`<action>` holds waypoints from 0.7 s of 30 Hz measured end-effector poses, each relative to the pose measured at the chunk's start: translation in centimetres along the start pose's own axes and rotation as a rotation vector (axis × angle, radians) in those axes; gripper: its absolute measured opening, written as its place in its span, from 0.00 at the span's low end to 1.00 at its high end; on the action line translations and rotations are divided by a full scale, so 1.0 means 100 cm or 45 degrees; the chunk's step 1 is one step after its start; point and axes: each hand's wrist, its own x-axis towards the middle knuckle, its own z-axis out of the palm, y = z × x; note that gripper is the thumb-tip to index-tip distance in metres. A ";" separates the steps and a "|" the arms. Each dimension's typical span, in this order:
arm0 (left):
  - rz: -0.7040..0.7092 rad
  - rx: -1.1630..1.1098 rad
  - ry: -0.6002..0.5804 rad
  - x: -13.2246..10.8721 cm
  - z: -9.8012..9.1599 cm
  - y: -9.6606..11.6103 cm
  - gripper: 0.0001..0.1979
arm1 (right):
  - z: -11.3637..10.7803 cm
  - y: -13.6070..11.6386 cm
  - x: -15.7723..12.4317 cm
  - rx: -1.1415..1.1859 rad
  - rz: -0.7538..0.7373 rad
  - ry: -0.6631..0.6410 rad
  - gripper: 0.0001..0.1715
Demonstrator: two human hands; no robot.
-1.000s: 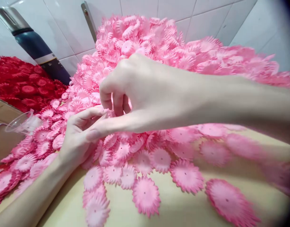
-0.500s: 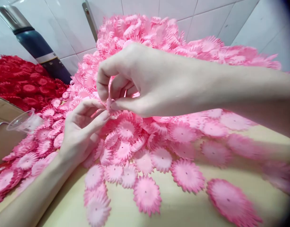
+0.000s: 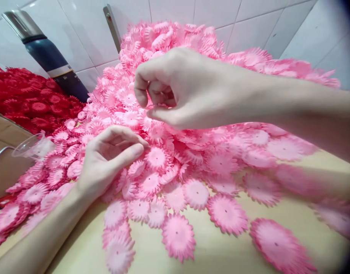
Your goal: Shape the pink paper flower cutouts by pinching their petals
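A large heap of pink flower-shaped discs, with notched rims and small centre holes, lies around both hands. My left hand rests low over the heap, its thumb drawn close to the fingertips; whether something small is between them is hidden. Just right of those fingertips lies a pale pink disc. Higher and to the right, my right hand hovers above the pile with fingers curled. A gap shows between its thumb and index finger, and no disc is visible in it.
A red heap of similar discs lies at the left, beside a leaning dark blue bottle. A clear plastic cup and a cardboard box stand near it. Single discs lie on the pale tabletop; a tiled wall closes the back.
The hands were together, pinching a pink disc between them. They have parted: my right hand has moved up and right, and the disc no longer shows in its fingers.
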 end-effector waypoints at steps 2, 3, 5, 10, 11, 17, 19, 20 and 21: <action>0.082 0.148 -0.132 0.000 -0.001 -0.001 0.09 | -0.001 0.003 0.001 -0.057 0.061 0.072 0.10; 0.116 0.238 -0.196 0.000 -0.001 -0.001 0.11 | -0.002 0.004 0.002 -0.094 0.112 0.093 0.09; 0.148 0.404 -0.287 0.000 -0.002 -0.002 0.12 | -0.005 0.009 0.002 -0.182 0.213 0.112 0.05; 0.091 0.425 -0.134 -0.001 -0.002 -0.005 0.06 | -0.012 0.018 0.000 -0.259 0.193 0.189 0.13; 0.083 0.394 -0.059 -0.001 -0.001 -0.006 0.06 | -0.013 0.018 0.000 -0.217 0.179 0.154 0.12; 0.173 0.271 0.253 0.004 0.002 -0.007 0.08 | -0.011 -0.006 -0.001 0.209 0.071 -0.689 0.12; 0.238 0.283 0.288 0.005 0.001 -0.007 0.08 | -0.008 -0.017 -0.005 0.155 0.114 -0.874 0.10; 0.254 0.294 0.302 0.006 0.001 -0.007 0.08 | -0.007 -0.022 -0.008 0.115 0.171 -0.973 0.09; 0.253 0.306 0.314 0.006 0.001 -0.007 0.08 | -0.006 -0.026 -0.012 0.105 0.209 -1.072 0.09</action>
